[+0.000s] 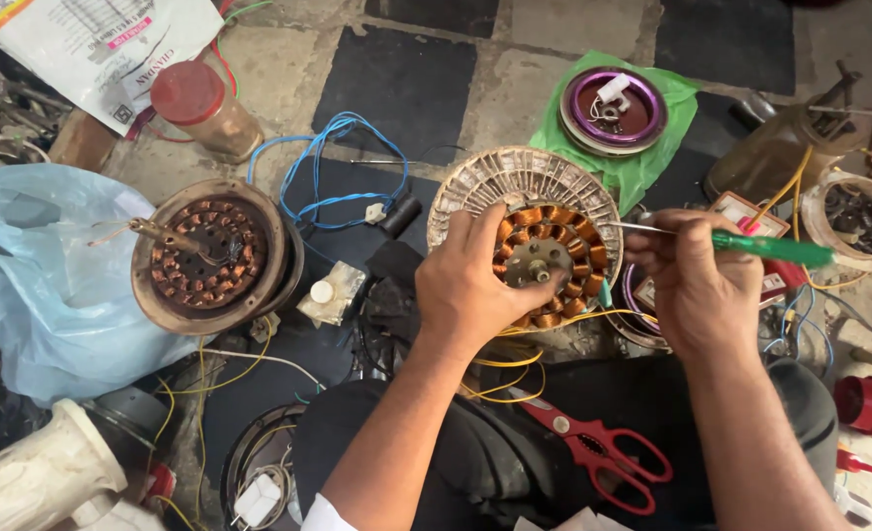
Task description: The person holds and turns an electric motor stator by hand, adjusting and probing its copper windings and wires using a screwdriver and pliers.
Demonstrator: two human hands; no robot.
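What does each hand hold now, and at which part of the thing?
The left hand grips the round copper-wound motor stator at its lower left rim. The right hand holds a green-handled screwdriver where the handle meets the metal shaft.

Bright even daylight, soft faint shadows, sharp centre, slight stretch and blur at the edges

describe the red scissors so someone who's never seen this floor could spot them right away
Start at the round copper-wound stator that the left hand steadies. Come straight down past the yellow wires onto the dark cloth. The red scissors lie there, shut, the only red looped handles.
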